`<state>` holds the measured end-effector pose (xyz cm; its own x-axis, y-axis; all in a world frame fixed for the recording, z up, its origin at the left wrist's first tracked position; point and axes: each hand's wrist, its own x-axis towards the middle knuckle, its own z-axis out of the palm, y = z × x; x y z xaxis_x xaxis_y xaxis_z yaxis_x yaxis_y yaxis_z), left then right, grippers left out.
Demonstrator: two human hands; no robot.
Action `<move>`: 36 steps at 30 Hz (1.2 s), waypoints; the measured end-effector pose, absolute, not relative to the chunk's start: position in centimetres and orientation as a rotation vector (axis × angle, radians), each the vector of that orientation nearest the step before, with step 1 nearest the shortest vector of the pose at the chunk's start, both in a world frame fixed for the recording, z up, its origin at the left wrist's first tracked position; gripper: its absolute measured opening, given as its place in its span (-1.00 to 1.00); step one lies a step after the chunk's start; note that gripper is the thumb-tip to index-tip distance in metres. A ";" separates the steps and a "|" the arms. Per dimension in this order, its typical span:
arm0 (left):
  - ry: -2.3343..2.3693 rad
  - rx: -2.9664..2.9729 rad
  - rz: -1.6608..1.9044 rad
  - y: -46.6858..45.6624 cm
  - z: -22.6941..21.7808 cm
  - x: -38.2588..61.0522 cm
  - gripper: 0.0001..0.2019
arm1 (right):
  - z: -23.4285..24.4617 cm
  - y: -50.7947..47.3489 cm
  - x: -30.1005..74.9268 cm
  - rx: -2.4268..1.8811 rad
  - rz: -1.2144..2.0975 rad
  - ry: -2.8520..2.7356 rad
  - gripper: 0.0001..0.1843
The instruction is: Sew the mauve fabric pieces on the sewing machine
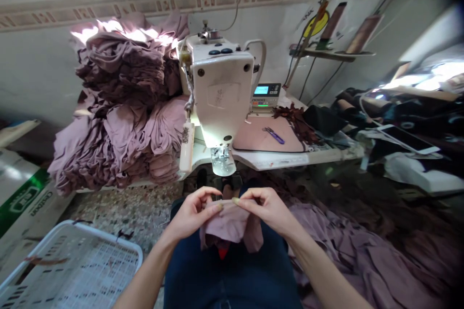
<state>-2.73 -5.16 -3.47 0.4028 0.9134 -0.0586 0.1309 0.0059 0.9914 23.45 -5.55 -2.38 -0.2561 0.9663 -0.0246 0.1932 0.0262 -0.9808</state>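
Observation:
Both hands hold a small mauve fabric piece [232,226] over my lap, just below the sewing machine. My left hand [192,212] pinches its upper left edge, fingers closed on the cloth. My right hand [268,207] pinches the upper right edge, thumb and forefinger pressed together on it. The fabric hangs down between them, with a bit of red showing under it. The white sewing machine [219,91] stands straight ahead, its presser foot [223,159] lit, a short way above the hands.
A tall pile of mauve garments [123,116] fills the table to the machine's left. Purple-handled snips [273,135] lie on a fabric panel to its right. A white plastic basket [72,265] sits lower left. More mauve cloth [362,251] lies on the floor at right.

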 end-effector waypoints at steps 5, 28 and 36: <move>1.021 1.818 0.947 -3.9 -2.1 -2.9 -0.70 | -1.0 -5.4 22.2 -1.209 1.139 -1.521 -0.60; 1.204 1.293 1.213 -0.1 0.2 0.0 -0.63 | -0.3 -0.4 22.2 -1.238 0.861 -1.298 -0.61; 1.120 1.279 1.287 2.3 0.2 0.8 -0.62 | -0.3 1.6 22.6 -1.261 0.750 -1.328 -0.57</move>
